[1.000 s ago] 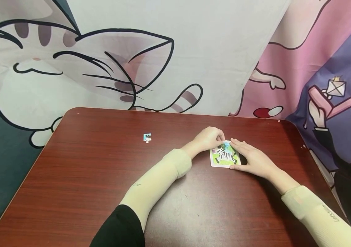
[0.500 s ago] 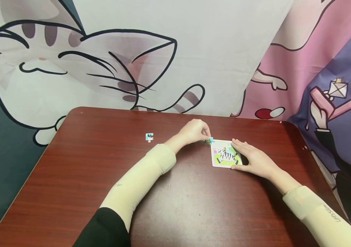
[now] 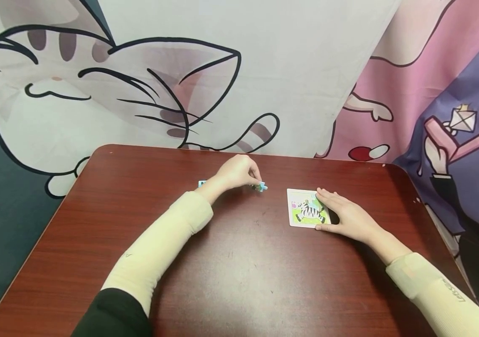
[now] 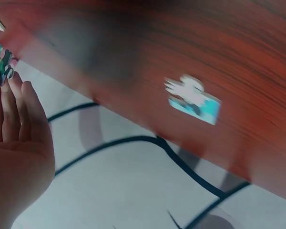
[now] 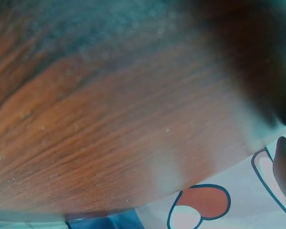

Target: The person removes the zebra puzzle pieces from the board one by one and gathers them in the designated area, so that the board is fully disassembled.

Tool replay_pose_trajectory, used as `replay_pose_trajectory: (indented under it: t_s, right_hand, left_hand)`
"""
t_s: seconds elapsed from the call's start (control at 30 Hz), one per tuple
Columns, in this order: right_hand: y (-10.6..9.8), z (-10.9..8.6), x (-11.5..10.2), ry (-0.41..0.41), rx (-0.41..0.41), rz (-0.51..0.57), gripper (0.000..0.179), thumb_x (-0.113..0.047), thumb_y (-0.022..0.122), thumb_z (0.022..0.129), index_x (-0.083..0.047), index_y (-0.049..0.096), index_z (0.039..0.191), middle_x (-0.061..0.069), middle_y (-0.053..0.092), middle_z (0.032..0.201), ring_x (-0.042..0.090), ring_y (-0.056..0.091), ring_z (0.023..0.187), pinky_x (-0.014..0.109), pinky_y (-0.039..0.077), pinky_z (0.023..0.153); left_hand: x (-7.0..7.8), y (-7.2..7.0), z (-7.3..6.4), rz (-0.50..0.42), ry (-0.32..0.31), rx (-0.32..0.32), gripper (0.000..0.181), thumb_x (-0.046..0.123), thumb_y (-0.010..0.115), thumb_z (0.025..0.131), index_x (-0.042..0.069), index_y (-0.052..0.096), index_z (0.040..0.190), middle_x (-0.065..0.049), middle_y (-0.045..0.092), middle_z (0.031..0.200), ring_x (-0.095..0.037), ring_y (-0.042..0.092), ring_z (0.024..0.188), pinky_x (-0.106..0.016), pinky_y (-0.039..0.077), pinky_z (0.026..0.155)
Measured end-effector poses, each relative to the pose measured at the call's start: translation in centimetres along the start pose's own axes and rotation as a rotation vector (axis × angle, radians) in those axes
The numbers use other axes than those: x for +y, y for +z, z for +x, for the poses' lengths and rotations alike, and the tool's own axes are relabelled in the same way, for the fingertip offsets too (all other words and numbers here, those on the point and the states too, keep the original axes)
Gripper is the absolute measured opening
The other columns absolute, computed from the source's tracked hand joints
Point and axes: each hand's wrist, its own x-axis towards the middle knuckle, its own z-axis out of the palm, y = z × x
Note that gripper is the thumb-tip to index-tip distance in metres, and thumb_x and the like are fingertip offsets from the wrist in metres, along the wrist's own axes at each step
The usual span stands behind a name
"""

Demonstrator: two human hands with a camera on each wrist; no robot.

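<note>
My left hand [image 3: 238, 172] pinches a small blue-green jigsaw piece [image 3: 260, 186] between thumb and fingers, above the table left of the puzzle. In the left wrist view that jigsaw piece [image 4: 2, 62] shows at the fingertips. A second jigsaw piece [image 4: 193, 99], blue and white, lies on the table; in the head view the left wrist hides most of it. The square zebra puzzle board [image 3: 308, 210] lies flat, a pale patch along its top left. My right hand [image 3: 346, 216] rests at the board's right side, fingers straight and thumb spread along its lower edge.
The brown wooden table [image 3: 239, 281] has rounded far corners. Behind its far edge hangs a cloth printed with a cartoon cat [image 3: 138, 93], with a pink and purple printed cloth at the right.
My left hand has moved left, away from the board, taking a jigsaw piece out with it. Pale backing shows at the board's top left. The right hand stays in place.
</note>
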Motion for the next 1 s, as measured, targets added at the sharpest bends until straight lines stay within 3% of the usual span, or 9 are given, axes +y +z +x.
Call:
replay_pose_trajectory:
  t_s: [0.4, 0.67, 1.0]
  right_hand:
    - [-0.1, 0.0, 0.0, 0.010, -0.008, 0.001, 0.099, -0.048, 0.089, 0.083, -0.005, 0.045, 0.160, 0.017, 0.045, 0.167, 0.038, 0.045, 0.153, 0.050, 0.032, 0.128]
    - [-0.1, -0.1, -0.1, 0.014, -0.008, 0.007, 0.098, -0.049, 0.088, 0.084, -0.005, 0.045, 0.160, 0.017, 0.045, 0.166, 0.039, 0.045, 0.152, 0.056, 0.035, 0.124]
    - [-0.1, 0.0, -0.1, 0.024, -0.024, 0.005, 0.098, -0.050, 0.087, 0.084, -0.006, 0.044, 0.161, 0.017, 0.044, 0.167, 0.038, 0.045, 0.153, 0.054, 0.034, 0.125]
  left_hand:
    - [-3.9, -2.0, -1.9, -0.037, -0.078, -0.025, 0.004, 0.013, 0.085, 0.090, 0.010, 0.085, 0.092, -0.004, 0.082, 0.086, -0.014, 0.074, 0.081, -0.028, 0.057, 0.080]
    - [-5.1, -2.0, -2.6, -0.038, -0.113, -0.054, 0.004, 0.010, 0.084, 0.089, 0.008, 0.085, 0.092, -0.006, 0.083, 0.087, -0.011, 0.073, 0.077, -0.023, 0.053, 0.074]
    - [-7.2, -1.5, -2.7, -0.087, -0.111, -0.030, 0.005, 0.010, 0.083, 0.090, 0.006, 0.084, 0.093, -0.008, 0.083, 0.088, -0.016, 0.075, 0.080, -0.023, 0.054, 0.073]
